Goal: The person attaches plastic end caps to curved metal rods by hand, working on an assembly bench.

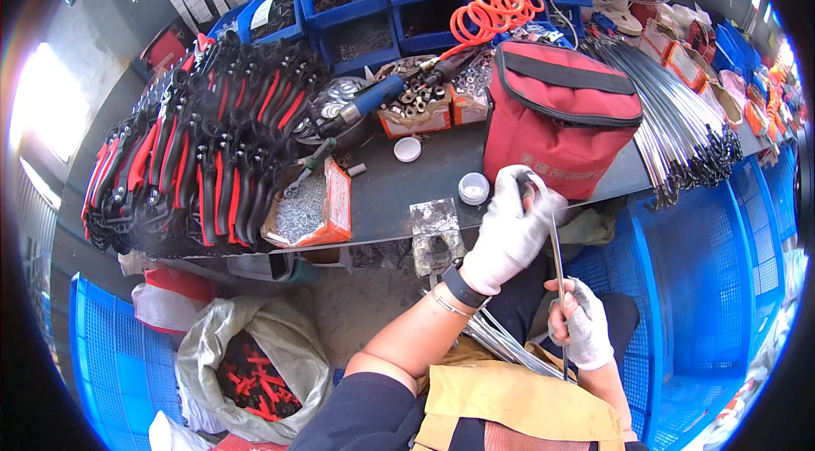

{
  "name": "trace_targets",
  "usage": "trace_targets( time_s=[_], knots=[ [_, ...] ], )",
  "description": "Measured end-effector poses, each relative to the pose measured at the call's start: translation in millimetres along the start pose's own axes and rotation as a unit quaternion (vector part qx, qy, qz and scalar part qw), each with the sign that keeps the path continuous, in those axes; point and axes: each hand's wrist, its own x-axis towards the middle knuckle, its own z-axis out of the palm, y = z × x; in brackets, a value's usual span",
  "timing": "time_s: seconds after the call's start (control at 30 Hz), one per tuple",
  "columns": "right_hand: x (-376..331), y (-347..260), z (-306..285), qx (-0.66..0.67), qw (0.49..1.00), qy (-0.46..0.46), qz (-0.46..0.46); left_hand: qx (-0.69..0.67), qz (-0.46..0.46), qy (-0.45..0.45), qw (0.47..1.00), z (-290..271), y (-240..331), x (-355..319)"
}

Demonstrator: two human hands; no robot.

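Note:
My left hand [514, 226], in a white glove and slightly blurred, curls its fingers round the upper end of a thin metal rod [557, 260]. A pale bit shows between its fingers, too smeared to name. Lower down, my right hand [586, 328], in a white glove with bare fingertips, grips the same rod, which stands nearly upright before me. More metal rods [501, 339] lie across my lap. Left of my left hand, a small open white jar [474, 188] sits on the bench, with a white lid [407, 149] farther back. A red zippered bag [552, 133] stands just beyond my left hand.
Black-and-red hand tools [204, 145] are heaped left, beside a box of small metal parts [301, 209]. A blue power driver [373, 99] hangs from an orange coiled hose [509, 10]. Bundled rods [671, 112] lie right. Blue crates [692, 281] and an open sack [255, 315] flank me.

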Motion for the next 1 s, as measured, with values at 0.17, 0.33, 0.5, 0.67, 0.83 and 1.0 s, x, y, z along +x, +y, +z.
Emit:
trace_targets(
  time_s=[0.17, 0.33, 0.5, 0.67, 0.83, 1.0],
  knots=[
    [-11, -2, -2, -0.007, 0.999, 0.035, 0.0, 0.388, 0.273, -0.089, 0.876, -4, 27, 11],
    [-6, -7, -10, 0.002, 0.999, 0.036, 0.021, 0.327, 0.471, -0.293, 0.765, -2, 29, 24],
    [-28, -128, -113, 0.083, 0.916, 0.214, -0.329, 0.458, 0.32, -0.108, 0.822, -51, 17, 71],
    [46, -231, -214, -0.264, 0.658, 0.526, -0.469, 0.565, 0.486, -0.164, 0.646, -22, 18, 107],
    [205, -166, -269, 0.146, 0.87, 0.276, -0.381, 0.479, 0.479, -0.085, 0.73, 25, -5, 178],
    [255, -108, -236, 0.276, 0.877, 0.307, -0.243, 0.535, 0.383, -0.084, 0.748, 31, -6, 182]
  ],
)
